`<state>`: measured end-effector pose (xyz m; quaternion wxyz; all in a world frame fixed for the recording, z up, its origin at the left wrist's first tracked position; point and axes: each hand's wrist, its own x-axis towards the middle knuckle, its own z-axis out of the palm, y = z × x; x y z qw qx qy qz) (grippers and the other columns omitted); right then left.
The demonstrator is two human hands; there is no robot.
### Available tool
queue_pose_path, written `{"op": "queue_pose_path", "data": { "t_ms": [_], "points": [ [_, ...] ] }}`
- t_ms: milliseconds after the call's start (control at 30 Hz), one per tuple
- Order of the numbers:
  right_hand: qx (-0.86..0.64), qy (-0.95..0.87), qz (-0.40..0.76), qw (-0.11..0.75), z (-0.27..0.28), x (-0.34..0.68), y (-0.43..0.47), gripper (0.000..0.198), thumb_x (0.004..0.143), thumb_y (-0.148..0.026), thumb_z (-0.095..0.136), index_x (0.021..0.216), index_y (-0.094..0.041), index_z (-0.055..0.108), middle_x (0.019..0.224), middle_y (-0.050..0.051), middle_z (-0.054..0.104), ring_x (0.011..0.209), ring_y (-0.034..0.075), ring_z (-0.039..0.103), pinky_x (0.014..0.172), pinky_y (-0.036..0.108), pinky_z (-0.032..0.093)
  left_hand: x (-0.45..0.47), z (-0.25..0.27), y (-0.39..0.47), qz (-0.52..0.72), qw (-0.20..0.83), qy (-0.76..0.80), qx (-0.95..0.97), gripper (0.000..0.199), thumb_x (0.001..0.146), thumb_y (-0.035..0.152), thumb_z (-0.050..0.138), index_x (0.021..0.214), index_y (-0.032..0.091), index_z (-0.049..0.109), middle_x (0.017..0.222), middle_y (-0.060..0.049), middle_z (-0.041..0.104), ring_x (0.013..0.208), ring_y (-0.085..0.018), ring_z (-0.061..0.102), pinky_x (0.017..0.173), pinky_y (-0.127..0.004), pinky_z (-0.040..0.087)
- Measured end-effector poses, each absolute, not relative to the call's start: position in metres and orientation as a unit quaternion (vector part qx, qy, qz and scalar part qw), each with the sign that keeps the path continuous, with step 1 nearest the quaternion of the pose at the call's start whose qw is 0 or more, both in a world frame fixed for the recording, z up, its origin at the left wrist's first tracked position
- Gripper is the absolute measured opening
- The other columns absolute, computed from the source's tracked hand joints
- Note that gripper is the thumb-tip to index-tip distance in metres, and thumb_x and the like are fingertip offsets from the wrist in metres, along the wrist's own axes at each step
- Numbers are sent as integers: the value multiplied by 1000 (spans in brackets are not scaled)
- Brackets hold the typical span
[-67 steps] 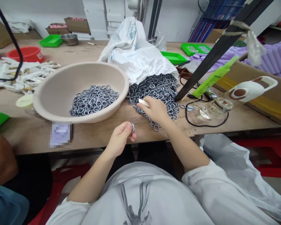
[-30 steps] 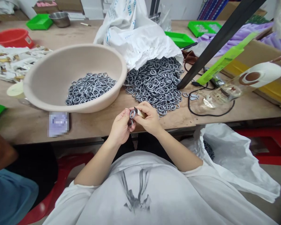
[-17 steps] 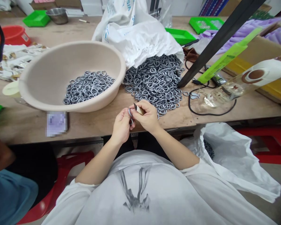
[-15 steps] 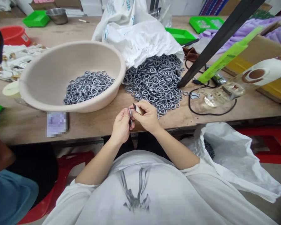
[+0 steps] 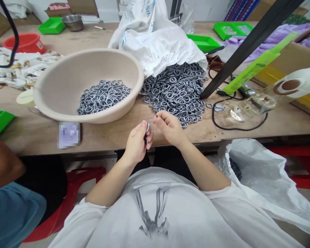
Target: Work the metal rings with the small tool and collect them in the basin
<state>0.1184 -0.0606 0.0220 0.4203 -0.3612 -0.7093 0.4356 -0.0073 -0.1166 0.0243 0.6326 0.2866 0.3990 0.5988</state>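
My left hand (image 5: pixel 138 140) is closed over the bench's front edge, with a grey ring (image 5: pixel 148 127) pinched upright between thumb and forefinger. A second, darker ring (image 5: pixel 146 141) shows lower down among its fingers. To the right, my right hand (image 5: pixel 171 128) is curled shut, a short way apart from the left. A small dark tip pokes out at its fingertips, and the rest of the small knife seen there earlier is hidden by the hand. Just beyond the right hand lies a heap of grey rings (image 5: pixel 175 96), spilling from a white sack (image 5: pixel 162 48).
A large beige basin (image 5: pixel 49 89) holding more rings stands at the left. At right are a black post (image 5: pixel 237 51), a cable, a clear bottle (image 5: pixel 258 103) and a green strip (image 5: pixel 260 65). A co-worker's arm (image 5: pixel 5 165) is at far left; a white bag (image 5: pixel 263 172) hangs below the bench.
My hands have come apart: the right has drawn away to the right, and its knife, plainly visible before, is now mostly hidden. The whole view has shifted slightly.
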Motion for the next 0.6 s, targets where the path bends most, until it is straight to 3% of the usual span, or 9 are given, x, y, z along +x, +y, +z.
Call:
{"op": "queue_pose_path", "data": {
  "t_ms": [133,267,367,533,600],
  "points": [
    [-314,-814,316,372,30,125,-79,42,99,-52,46,79,-19,61,74,2,62,70,14,56,66,28,39,-9,28,-118,612,631,398,261,48,79,56,72,65,18,46,51,7,40,40,-4,32,33,-14,27],
    [-312,-842,257,356,33,126,-84,43,100,-49,45,70,-19,56,66,0,55,62,13,50,60,27,34,-7,29,-121,604,641,396,259,48,76,56,75,68,19,47,50,8,39,39,-3,31,32,-14,26],
    [-311,-848,262,339,33,126,-81,45,99,-49,46,65,-20,51,62,-1,52,60,12,47,59,27,31,-9,28,-121,593,654,387,266,49,76,57,75,67,18,46,50,8,38,38,-3,29,32,-14,25],
    [-317,-818,365,311,29,118,-75,45,99,-49,46,67,-19,54,65,0,60,62,12,53,61,25,33,-19,20,-117,590,673,376,241,47,73,50,80,68,18,46,52,9,38,40,-2,26,32,-12,24],
    [-360,-813,340,307,28,113,-67,46,99,-51,45,68,-19,55,65,-1,60,62,12,53,61,25,32,-22,18,-118,586,679,369,243,46,74,49,80,68,18,46,52,9,37,40,-2,27,33,-12,24]
  ]
}}
